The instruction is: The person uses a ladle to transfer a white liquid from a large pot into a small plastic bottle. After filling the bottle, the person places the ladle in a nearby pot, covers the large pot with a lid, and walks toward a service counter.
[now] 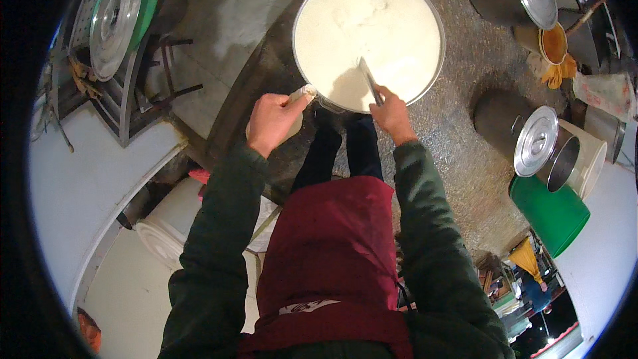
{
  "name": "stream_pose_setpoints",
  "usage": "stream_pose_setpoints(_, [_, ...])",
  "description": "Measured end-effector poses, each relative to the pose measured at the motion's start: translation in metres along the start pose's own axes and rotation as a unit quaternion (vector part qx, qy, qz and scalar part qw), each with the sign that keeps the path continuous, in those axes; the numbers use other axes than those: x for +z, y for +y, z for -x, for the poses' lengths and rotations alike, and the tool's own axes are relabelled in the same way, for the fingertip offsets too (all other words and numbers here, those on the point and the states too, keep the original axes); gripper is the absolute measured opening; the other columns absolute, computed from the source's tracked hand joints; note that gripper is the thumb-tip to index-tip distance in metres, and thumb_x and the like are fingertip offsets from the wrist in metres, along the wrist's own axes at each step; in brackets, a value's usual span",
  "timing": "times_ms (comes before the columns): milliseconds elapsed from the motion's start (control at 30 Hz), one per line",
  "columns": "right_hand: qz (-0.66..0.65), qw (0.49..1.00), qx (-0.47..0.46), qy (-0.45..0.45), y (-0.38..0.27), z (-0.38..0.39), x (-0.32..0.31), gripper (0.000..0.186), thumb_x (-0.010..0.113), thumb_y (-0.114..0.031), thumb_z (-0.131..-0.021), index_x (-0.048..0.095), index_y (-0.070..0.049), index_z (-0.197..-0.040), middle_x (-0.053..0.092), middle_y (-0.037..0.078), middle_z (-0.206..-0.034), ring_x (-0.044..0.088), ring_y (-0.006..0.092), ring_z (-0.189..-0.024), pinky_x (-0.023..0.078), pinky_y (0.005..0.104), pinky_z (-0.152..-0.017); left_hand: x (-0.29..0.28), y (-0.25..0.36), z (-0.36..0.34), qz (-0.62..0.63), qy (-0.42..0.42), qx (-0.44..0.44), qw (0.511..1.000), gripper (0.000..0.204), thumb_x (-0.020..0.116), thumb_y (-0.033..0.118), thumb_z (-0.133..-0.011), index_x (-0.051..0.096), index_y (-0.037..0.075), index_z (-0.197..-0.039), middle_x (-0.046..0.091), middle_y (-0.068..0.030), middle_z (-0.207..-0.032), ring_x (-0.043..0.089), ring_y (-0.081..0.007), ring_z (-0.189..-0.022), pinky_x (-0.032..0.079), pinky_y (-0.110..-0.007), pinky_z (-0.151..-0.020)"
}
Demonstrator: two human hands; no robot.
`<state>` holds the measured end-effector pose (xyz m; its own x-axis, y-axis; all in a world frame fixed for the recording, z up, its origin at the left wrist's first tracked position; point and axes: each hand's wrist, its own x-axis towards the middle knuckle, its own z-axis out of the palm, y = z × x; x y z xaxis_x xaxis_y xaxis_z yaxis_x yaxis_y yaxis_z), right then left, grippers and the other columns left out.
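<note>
A wide round metal pot (440,70) stands in front of me, filled nearly to its rim with creamy white liquid (372,26). My right hand (393,118) is closed round a flat, narrow metal utensil (370,80) at the pot's near edge. The utensil slants over the white surface; whether its tip dips in is unclear. To the left of the rim, my left hand (271,119) grips a pale, rounded handle (303,94). A pale rounded shape shows partly beneath that hand, and its kind is hidden.
Wet-looking dark floor (458,179) surrounds the pot. At right are lidded pots with a metal lid (535,139), a green barrel (550,213) and an orange-lined bucket (553,44). A metal rack (129,103) with a large lid (118,20) stands left. White tubs (166,226) lie lower left.
</note>
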<state>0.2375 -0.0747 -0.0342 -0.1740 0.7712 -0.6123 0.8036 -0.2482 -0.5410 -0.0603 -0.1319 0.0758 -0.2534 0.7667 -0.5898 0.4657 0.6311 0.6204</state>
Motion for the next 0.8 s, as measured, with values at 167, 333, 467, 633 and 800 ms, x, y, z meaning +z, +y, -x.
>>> stream_pose_setpoints(167, [-0.057, 0.998, 0.038, -0.007, 0.011, 0.076, 0.016, 0.062, 0.077, -0.017, -0.093, 0.064, -0.011, -0.154, 0.073, 0.028, -0.136, 0.070, 0.0444, -0.128, 0.057, 0.0479, -0.109, 0.011, 0.043, -0.038, -0.179, -0.059, -0.019, 0.982, 0.065, 0.078, 0.060, -0.092, 0.077, -0.004, -0.080, 0.073, -0.0274, -0.081, 0.072, -0.0481, -0.082, 0.055, -0.053, -0.076])
stream_pose_setpoints(333, [-0.188, 0.981, 0.018, 0.046, 0.018, 0.155, 0.015, 0.062, 0.074, -0.004, -0.095, 0.062, -0.007, -0.155, 0.072, 0.027, -0.139, 0.070, 0.0438, -0.129, 0.058, 0.0458, -0.108, 0.044, 0.062, -0.085, -0.306, -0.081, 0.024, 0.948, 0.055, 0.078, 0.053, -0.092, 0.083, -0.001, -0.106, 0.081, -0.0258, -0.111, 0.077, -0.0456, -0.105, 0.059, -0.053, -0.093])
stream_pose_setpoints(467, [-0.226, 0.971, -0.004, 0.078, 0.022, 0.204, 0.002, 0.061, 0.074, 0.002, -0.094, 0.063, -0.005, -0.154, 0.072, 0.026, -0.140, 0.070, 0.0437, -0.131, 0.058, 0.0432, -0.106, 0.071, 0.068, -0.117, -0.387, -0.108, 0.058, 0.914, 0.054, 0.076, 0.051, -0.089, 0.083, 0.002, -0.111, 0.080, -0.0254, -0.111, 0.077, -0.0443, -0.106, 0.060, -0.051, -0.093])
stream_pose_setpoints(633, [-0.206, 0.976, 0.017, 0.071, 0.029, 0.246, -0.017, 0.062, 0.075, 0.000, -0.094, 0.063, -0.010, -0.155, 0.073, 0.027, -0.137, 0.071, 0.0461, -0.126, 0.060, 0.0446, -0.101, 0.092, 0.075, -0.143, -0.483, -0.128, 0.106, 0.860, 0.041, 0.075, 0.035, -0.085, 0.083, 0.003, -0.110, 0.081, -0.0258, -0.112, 0.079, -0.0434, -0.104, 0.062, -0.053, -0.090])
stream_pose_setpoints(800, [-0.190, 0.978, -0.015, 0.086, 0.034, 0.277, -0.026, 0.064, 0.076, 0.000, -0.094, 0.064, -0.011, -0.155, 0.075, 0.027, -0.130, 0.074, 0.0468, -0.117, 0.061, 0.0461, -0.096, 0.083, 0.083, -0.166, -0.500, -0.118, 0.111, 0.851, 0.043, 0.077, 0.037, -0.085, 0.083, 0.003, -0.112, 0.081, -0.0261, -0.113, 0.079, -0.0439, -0.106, 0.062, -0.051, -0.092])
